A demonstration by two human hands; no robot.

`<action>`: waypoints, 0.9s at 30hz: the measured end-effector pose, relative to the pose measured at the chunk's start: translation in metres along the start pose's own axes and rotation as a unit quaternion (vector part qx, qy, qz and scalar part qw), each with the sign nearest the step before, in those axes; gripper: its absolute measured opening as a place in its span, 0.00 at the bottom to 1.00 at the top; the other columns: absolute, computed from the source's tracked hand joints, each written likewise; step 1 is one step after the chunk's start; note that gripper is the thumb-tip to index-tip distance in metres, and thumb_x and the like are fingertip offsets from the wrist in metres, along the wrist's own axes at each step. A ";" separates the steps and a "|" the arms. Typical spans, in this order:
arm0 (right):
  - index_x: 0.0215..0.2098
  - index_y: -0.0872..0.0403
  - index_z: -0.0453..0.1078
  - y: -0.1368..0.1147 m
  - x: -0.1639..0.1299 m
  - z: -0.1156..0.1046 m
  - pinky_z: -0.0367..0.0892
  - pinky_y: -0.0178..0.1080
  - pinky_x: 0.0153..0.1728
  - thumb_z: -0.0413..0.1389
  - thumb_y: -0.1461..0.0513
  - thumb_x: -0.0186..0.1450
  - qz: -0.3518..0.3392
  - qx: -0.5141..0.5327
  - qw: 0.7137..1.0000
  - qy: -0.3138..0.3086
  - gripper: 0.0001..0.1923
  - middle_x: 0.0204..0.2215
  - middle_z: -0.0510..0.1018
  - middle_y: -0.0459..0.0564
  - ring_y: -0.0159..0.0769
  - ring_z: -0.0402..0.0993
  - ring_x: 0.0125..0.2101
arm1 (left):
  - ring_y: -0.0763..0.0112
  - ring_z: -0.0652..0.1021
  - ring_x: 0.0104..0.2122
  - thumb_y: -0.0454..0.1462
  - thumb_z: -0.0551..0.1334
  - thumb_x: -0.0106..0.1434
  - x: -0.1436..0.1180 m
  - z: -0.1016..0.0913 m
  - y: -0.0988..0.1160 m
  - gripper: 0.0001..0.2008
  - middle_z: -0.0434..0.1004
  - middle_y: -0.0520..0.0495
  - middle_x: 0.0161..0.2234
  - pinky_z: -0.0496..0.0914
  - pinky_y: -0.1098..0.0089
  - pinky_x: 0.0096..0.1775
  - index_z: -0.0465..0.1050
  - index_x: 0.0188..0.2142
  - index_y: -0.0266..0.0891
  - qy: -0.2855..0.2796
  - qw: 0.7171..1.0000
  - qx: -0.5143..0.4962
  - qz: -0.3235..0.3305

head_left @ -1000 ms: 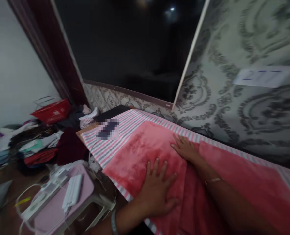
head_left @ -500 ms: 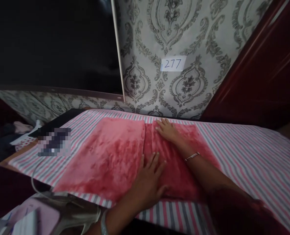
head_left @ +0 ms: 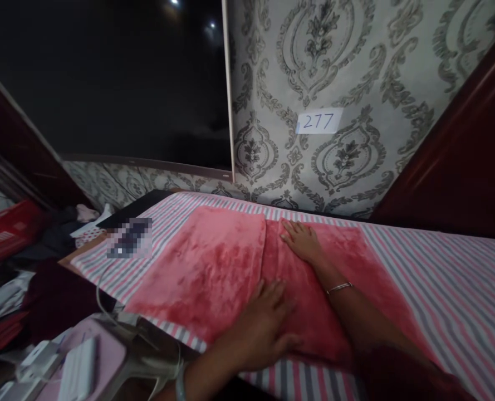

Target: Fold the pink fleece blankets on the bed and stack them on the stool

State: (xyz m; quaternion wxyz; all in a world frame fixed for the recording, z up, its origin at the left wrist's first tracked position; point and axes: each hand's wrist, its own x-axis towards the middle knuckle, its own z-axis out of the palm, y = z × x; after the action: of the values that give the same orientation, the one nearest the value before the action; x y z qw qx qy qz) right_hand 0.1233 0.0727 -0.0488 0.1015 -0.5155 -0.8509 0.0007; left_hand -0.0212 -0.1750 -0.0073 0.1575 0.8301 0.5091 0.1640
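Note:
A pink plush cloth (head_left: 214,267) lies spread on a table cover striped in pink, grey and white (head_left: 451,278). Two of its panels come near each other at a lengthwise fold or edge line in the middle. My left hand (head_left: 264,328) rests on its near part, palm down, fingers apart, holding nothing. Farther back, my right hand (head_left: 301,242) lies flat with spread fingers on the right-hand panel, just right of that line. Whether the cloth is a garment or a blanket I cannot tell.
Behind the table are a patterned wall with a "277" paper (head_left: 319,121) and a large dark screen (head_left: 138,83). White power adapters (head_left: 78,367) sit on a pink surface at lower left, near a pale cable (head_left: 100,289). Clothes (head_left: 50,239) are heaped at left.
The view has turned left, so everything sits farther right and a little lower. Both hands stay flat on the pink cloth in nearly the same places.

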 end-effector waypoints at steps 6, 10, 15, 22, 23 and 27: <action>0.73 0.47 0.51 0.002 0.000 0.001 0.52 0.61 0.64 0.40 0.51 0.74 -0.005 0.003 1.000 -0.007 0.31 0.70 0.58 0.52 0.50 0.53 0.69 | 0.53 0.64 0.66 0.46 0.53 0.69 -0.057 -0.078 -0.091 0.27 0.64 0.36 0.66 0.59 0.49 0.66 0.66 0.64 0.37 0.207 0.958 0.041 -0.193; 0.72 0.47 0.51 0.003 0.006 -0.003 0.52 0.65 0.63 0.42 0.51 0.73 0.016 0.035 0.999 -0.031 0.31 0.70 0.58 0.55 0.52 0.53 0.69 | 0.47 0.73 0.60 0.47 0.59 0.61 -0.105 -0.111 -0.163 0.31 0.74 0.32 0.58 0.66 0.52 0.61 0.70 0.59 0.31 0.252 0.889 0.062 -0.377; 0.65 0.57 0.65 -0.028 0.018 -0.012 0.58 0.59 0.63 0.51 0.57 0.67 -0.025 0.115 0.988 0.102 0.29 0.66 0.65 0.64 0.55 0.58 0.66 | 0.47 0.81 0.45 0.55 0.62 0.55 -0.130 -0.118 -0.184 0.35 0.83 0.37 0.41 0.75 0.57 0.45 0.75 0.53 0.31 0.235 0.845 -0.140 -0.459; 0.58 0.54 0.72 -0.123 0.028 -0.018 0.73 0.48 0.50 0.55 0.63 0.63 -0.172 0.308 0.932 0.082 0.25 0.52 0.79 0.58 0.44 0.78 0.46 | 0.48 0.82 0.41 0.59 0.67 0.48 -0.132 -0.120 -0.180 0.32 0.83 0.40 0.39 0.77 0.59 0.38 0.78 0.42 0.36 0.199 0.836 -0.279 -0.429; 0.58 0.54 0.72 -0.135 0.032 -0.019 0.74 0.46 0.47 0.55 0.63 0.63 -0.169 0.318 0.931 0.068 0.25 0.51 0.79 0.58 0.42 0.78 0.43 | 0.48 0.81 0.44 0.60 0.67 0.48 -0.132 -0.120 -0.181 0.34 0.83 0.39 0.43 0.77 0.59 0.41 0.77 0.45 0.36 0.200 0.836 -0.290 -0.421; 0.59 0.53 0.71 -0.181 0.053 -0.026 0.73 0.45 0.50 0.54 0.69 0.62 -0.189 0.328 0.924 0.056 0.27 0.52 0.79 0.56 0.40 0.78 0.44 | 0.46 0.73 0.59 0.57 0.66 0.49 -0.135 -0.116 -0.180 0.42 0.73 0.33 0.59 0.70 0.56 0.58 0.70 0.57 0.33 0.243 0.863 -0.194 -0.398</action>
State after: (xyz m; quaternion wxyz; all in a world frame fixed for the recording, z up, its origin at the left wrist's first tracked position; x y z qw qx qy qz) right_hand -0.0543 0.0319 0.0054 0.3103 -0.2826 -0.8776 0.2314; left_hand -0.2718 -0.2069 0.0040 0.2388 0.4431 0.7762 0.3798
